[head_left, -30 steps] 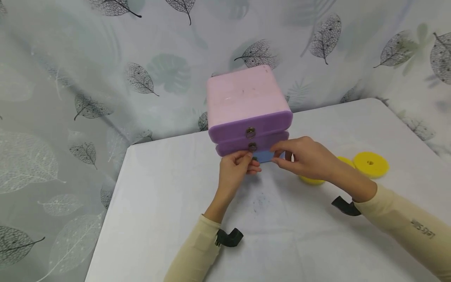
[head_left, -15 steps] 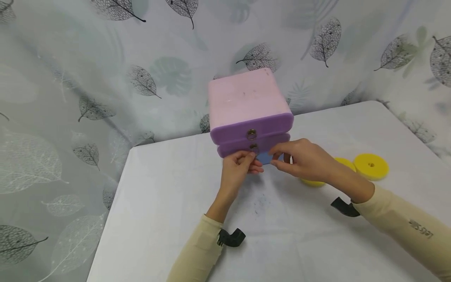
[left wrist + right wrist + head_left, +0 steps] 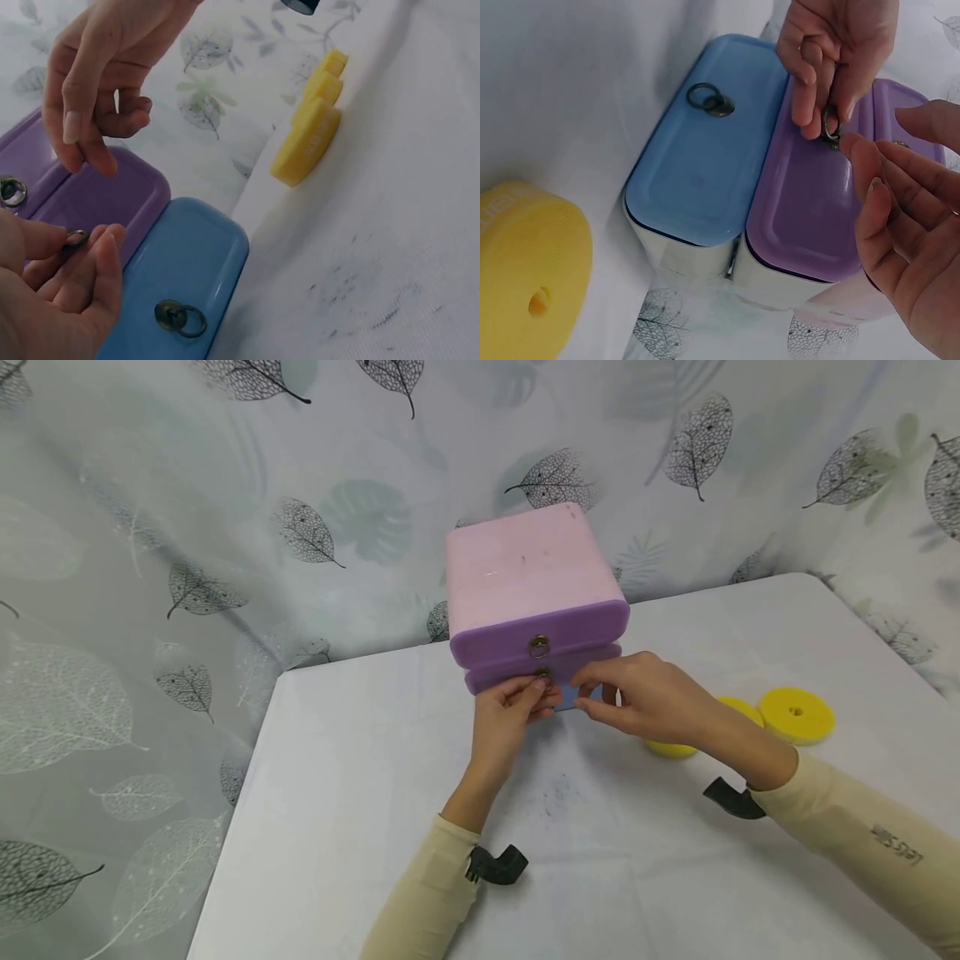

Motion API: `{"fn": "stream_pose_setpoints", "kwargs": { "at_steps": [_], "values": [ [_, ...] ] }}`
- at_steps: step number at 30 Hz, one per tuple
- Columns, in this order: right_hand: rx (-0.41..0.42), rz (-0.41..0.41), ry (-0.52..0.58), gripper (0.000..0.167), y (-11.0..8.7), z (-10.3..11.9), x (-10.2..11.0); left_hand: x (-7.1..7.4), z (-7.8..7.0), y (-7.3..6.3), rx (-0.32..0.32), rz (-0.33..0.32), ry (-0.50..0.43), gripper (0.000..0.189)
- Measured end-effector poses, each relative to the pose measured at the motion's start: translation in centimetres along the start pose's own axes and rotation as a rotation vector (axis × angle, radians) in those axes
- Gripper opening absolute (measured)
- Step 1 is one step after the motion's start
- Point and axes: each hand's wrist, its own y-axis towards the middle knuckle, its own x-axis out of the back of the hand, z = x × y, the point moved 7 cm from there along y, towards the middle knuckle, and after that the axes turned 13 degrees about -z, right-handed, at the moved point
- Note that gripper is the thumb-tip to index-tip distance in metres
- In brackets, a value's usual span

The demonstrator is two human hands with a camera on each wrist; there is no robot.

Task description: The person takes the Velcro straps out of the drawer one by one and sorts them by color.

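A small pink drawer box stands on the white table, with purple upper and middle drawer fronts and a blue bottom front. My left hand pinches the metal ring pull of the middle purple drawer between thumb and fingertips. My right hand hovers at the right side of the fronts, fingers loosely bent, nothing between them. In the right wrist view its fingertips come close to the held ring; whether they touch it I cannot tell. Another ring pull hangs on the blue front.
Several yellow round discs with centre holes lie on the table to the right, partly hidden behind my right forearm. A leaf-print curtain hangs behind the table. Dark smudges mark the white cloth in front of the box.
My left fingertips have moved slightly up and now cover the middle drawer's ring pull, which showed above them before. My right hand has hardly moved.
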Motion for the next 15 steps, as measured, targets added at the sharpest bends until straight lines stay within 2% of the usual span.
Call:
{"fn": "stream_pose_setpoints", "kwargs": {
  "at_steps": [8, 15],
  "values": [
    [-0.008, -0.002, 0.000, 0.015, 0.43, -0.03, 0.24, -0.01, 0.03, -0.09, 0.029, 0.013, -0.078, 0.022],
    [-0.024, -0.012, -0.020, 0.014, 0.75, 0.10, 0.72, 0.05, 0.08, -0.14, 0.035, 0.019, -0.102, 0.023]
  ]
}}
